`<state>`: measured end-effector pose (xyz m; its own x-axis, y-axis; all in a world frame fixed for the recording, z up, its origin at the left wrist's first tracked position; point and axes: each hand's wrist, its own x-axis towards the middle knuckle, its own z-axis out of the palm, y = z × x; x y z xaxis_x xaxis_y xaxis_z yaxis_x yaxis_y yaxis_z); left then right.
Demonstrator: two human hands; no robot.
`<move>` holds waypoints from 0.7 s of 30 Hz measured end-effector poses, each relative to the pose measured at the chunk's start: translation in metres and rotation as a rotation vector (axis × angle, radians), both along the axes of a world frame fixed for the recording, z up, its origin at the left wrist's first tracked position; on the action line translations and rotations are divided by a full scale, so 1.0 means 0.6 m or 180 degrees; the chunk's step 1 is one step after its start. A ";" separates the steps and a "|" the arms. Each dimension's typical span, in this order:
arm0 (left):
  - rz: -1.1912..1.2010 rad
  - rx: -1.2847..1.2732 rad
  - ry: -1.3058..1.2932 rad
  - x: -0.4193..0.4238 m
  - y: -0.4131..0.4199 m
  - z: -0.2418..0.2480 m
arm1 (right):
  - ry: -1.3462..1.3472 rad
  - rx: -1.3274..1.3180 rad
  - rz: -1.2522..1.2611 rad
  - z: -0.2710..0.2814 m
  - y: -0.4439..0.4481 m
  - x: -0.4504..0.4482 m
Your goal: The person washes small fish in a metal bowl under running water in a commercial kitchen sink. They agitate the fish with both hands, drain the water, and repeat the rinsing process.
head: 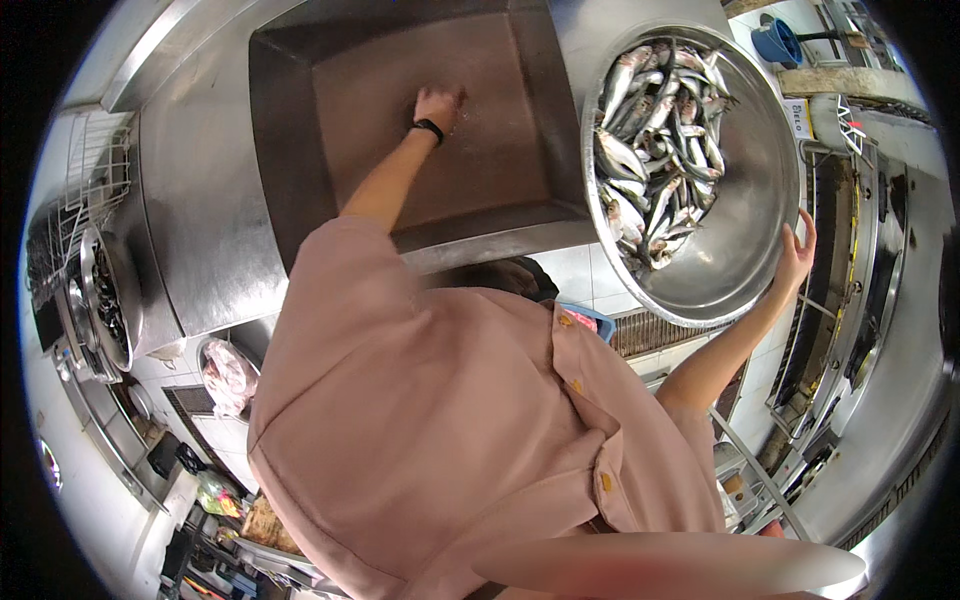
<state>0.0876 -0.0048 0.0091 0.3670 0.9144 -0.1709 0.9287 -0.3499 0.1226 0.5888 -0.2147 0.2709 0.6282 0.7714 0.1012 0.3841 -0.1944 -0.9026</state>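
My left hand (439,109), with a black band at the wrist, reaches into a deep metal sink (289,150). Brownish liquid seems to fill the sink, with small ripples by the hand. The fingers are bent and blurred; whether they hold anything is hidden. At the right, a large round steel basin (757,187) stands beside the sink and juts over the counter's front edge. Many small silvery whole fish (660,150) lie heaped in its left half. My right hand (799,251) holds the basin's outer right rim, some fingers spread along the outside.
A steel counter (202,195) runs left of the sink. At the far left are a wire rack (97,165) and a metal bowl (124,300) with dark contents. Below the counter is a container with a pinkish bag (225,375). A blue bucket (778,41) stands upper right, by stove-like equipment.
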 end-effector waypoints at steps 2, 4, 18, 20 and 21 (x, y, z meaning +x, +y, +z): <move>0.0400 0.0344 -0.1578 -0.002 0.032 0.110 | -0.0228 0.0026 0.0160 -0.002 0.004 0.010; 0.0236 0.0821 -0.2912 0.005 0.055 0.248 | -0.0338 -0.0026 0.0200 -0.004 0.007 0.020; 0.0912 0.0727 -0.3178 0.039 0.082 0.196 | -0.0192 -0.0167 0.0100 -0.011 0.004 0.040; 0.1129 -0.0838 -0.1315 -0.031 0.054 0.043 | -0.0199 -0.0177 0.0062 -0.010 0.004 0.040; 0.1296 -0.1811 -0.0830 -0.051 0.044 -0.023 | -0.0185 -0.0183 0.0058 -0.010 0.004 0.040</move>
<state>0.0569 0.0218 -0.0044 0.1117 0.7830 -0.6119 0.8873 0.1986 0.4161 0.6129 -0.2124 0.2649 0.6084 0.7883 0.0923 0.4395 -0.2378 -0.8662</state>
